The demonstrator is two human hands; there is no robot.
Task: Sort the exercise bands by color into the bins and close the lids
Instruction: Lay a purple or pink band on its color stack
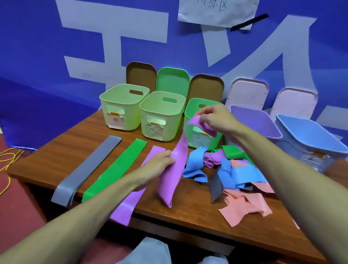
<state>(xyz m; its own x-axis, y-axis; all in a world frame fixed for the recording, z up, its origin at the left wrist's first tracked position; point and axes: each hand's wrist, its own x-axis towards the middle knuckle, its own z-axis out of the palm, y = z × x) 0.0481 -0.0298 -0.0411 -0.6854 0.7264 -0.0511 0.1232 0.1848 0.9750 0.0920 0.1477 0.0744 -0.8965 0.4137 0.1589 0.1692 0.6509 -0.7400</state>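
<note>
A person's two bare hands hold one purple band (176,162) above a wooden bench (194,212). The right hand (216,119) pinches the band's upper end between thumb and fingers in front of the green bin (192,110), hiding part of that bin's front. The left hand (159,163) grips the band's left edge lower down, fingers pressed together against it; the fingertips are hidden behind the band. The band's bottom end touches the bench.

Three bands lie flat side by side on the left: grey (87,169), green (116,169), and a second purple one (132,192) partly covered by the left forearm. Their near ends overhang the bench's front edge. To the right sits a tangled pile (233,176) of blue, pink, purple, green and grey bands; how many cannot be told.

Five open bins stand along the back, lids (172,80) propped against the blue wall behind. Labels on the bins are unreadable. The blue bin (311,136) on the far right stands at the bench's right edge. Bare wood shows along the front, between the flat bands and the pile.
</note>
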